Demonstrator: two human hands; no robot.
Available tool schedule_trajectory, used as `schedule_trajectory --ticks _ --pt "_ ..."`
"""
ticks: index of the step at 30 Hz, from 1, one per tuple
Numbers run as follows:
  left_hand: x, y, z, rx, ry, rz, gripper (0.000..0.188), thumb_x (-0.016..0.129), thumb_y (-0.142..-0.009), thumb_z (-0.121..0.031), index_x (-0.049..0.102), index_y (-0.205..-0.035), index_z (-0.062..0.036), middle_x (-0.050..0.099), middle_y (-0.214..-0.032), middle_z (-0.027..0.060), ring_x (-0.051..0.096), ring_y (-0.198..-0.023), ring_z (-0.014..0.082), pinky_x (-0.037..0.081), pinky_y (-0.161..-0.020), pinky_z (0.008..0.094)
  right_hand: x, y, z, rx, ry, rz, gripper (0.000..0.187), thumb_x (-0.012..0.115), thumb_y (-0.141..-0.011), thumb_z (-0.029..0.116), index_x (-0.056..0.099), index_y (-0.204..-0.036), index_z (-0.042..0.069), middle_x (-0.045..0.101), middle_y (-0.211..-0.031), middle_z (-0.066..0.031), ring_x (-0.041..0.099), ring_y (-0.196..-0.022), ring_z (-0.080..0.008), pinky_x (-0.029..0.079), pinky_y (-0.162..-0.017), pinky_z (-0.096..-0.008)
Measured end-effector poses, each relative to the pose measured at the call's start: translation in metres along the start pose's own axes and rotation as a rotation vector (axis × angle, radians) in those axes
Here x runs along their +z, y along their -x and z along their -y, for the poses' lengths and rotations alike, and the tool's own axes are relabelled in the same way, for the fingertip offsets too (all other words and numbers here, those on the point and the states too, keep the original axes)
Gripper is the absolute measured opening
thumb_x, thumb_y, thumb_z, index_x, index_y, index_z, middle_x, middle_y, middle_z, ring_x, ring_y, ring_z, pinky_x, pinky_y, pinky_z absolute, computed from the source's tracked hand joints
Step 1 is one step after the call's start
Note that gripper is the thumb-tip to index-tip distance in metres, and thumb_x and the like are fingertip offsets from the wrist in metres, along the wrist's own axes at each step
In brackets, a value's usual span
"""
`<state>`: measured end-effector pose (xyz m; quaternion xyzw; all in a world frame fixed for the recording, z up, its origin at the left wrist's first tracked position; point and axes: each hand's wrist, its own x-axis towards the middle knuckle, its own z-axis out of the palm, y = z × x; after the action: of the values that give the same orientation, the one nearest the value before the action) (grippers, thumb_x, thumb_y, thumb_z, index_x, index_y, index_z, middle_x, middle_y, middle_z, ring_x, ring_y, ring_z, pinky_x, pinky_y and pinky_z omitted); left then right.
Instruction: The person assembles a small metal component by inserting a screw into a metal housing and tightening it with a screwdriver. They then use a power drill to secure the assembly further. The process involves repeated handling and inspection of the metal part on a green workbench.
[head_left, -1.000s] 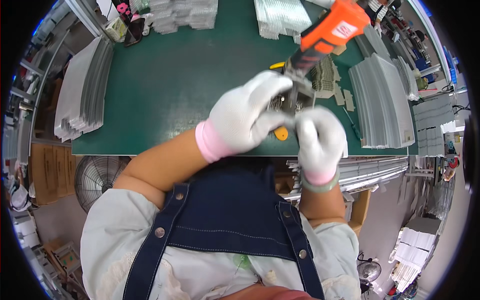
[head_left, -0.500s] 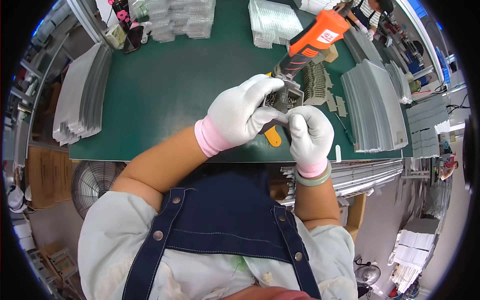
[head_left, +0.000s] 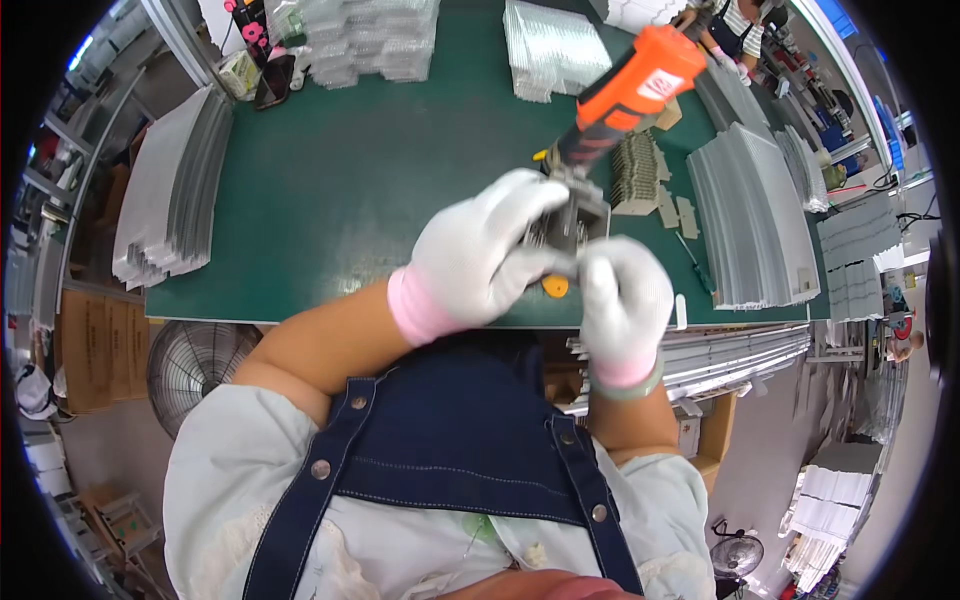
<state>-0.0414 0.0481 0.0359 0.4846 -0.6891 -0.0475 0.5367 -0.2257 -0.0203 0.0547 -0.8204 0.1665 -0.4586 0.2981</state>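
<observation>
Both hands wear white knit gloves with pink cuffs and meet in front of a small grey tray (head_left: 597,222) near the table's front edge. My left hand (head_left: 490,250) is closed, its thumb and fingers on a small grey part (head_left: 562,266) whose shape is mostly hidden. My right hand (head_left: 627,300) pinches the part's other end with curled fingers. Just beyond them an orange-and-black power tool (head_left: 640,80) leans with its head by the tray. Small metal pieces show dimly inside the tray. A yellow-orange object (head_left: 555,287) peeks out under the left fingers.
Stacked grey metal plates (head_left: 635,170) lie right of the tool, with a screwdriver (head_left: 695,262) nearby. Tall stacks of panels stand at left (head_left: 175,190) and right (head_left: 755,215). Clear plastic-like pieces (head_left: 370,40) and a phone (head_left: 273,82) sit at the back. Another person (head_left: 735,35) works at far right.
My right hand has moved slightly down toward me, and the grey part between the hands sits lower. The whole view has shifted a little; the tool still leans in the same place.
</observation>
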Motion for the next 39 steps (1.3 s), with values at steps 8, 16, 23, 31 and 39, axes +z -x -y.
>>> schedule_trajectory --ticks 8,16,23,31,39 --pt "0.011 0.001 0.009 0.076 -0.023 -0.103 0.041 0.066 -0.096 -0.031 0.056 -0.127 -0.0048 0.064 -0.115 0.0204 0.067 -0.085 0.0419 0.056 -0.07 0.0424 -0.001 -0.002 -0.011 -0.001 -0.017 0.032 0.01 0.067 -0.093 0.01 0.068 -0.085 0.004 0.064 -0.072 -0.0114 0.064 -0.065 -0.0294 0.051 -0.063 -0.036" --pt "0.001 -0.01 0.011 -0.021 -0.114 0.013 0.04 0.058 -0.098 -0.024 0.055 -0.131 -0.001 0.063 -0.122 0.0277 0.067 -0.104 0.0461 0.056 -0.089 0.0423 0.004 -0.019 -0.006 0.231 0.031 0.021 0.022 0.061 -0.098 0.014 0.068 -0.079 0.005 0.064 -0.072 -0.0121 0.064 -0.066 -0.0294 0.051 -0.063 -0.0353" --pt "-0.001 0.001 0.014 -0.018 0.017 0.098 0.06 0.069 -0.091 -0.052 0.058 -0.128 -0.0053 0.064 -0.119 0.024 0.068 -0.099 0.0425 0.057 -0.086 0.0401 -0.001 0.01 -0.021 0.094 -0.038 0.033 0.017 0.069 -0.095 0.018 0.068 -0.085 0.005 0.066 -0.075 -0.0103 0.065 -0.066 -0.0269 0.051 -0.064 -0.0341" --pt "-0.013 0.005 0.027 0.119 0.019 0.06 0.068 0.075 -0.082 -0.061 0.06 -0.119 -0.0061 0.066 -0.116 0.0214 0.066 -0.101 0.041 0.056 -0.085 0.0427 -0.122 0.044 -0.184 0.43 0.907 -0.139 0.037 0.062 -0.097 0.019 0.066 -0.132 0.007 0.072 -0.118 -0.016 0.069 -0.108 -0.03 0.054 -0.093 -0.0432" --pt "-0.002 0.003 0.024 0.119 0.022 0.071 0.063 0.072 -0.085 -0.059 0.059 -0.121 -0.0096 0.064 -0.117 0.0197 0.065 -0.102 0.0406 0.055 -0.084 0.0432 -0.18 0.079 -0.241 1.12 1.441 0.218 0.036 0.066 -0.092 0.034 0.067 -0.119 0.01 0.066 -0.126 -0.0167 0.067 -0.115 -0.0373 0.058 -0.091 -0.0508"
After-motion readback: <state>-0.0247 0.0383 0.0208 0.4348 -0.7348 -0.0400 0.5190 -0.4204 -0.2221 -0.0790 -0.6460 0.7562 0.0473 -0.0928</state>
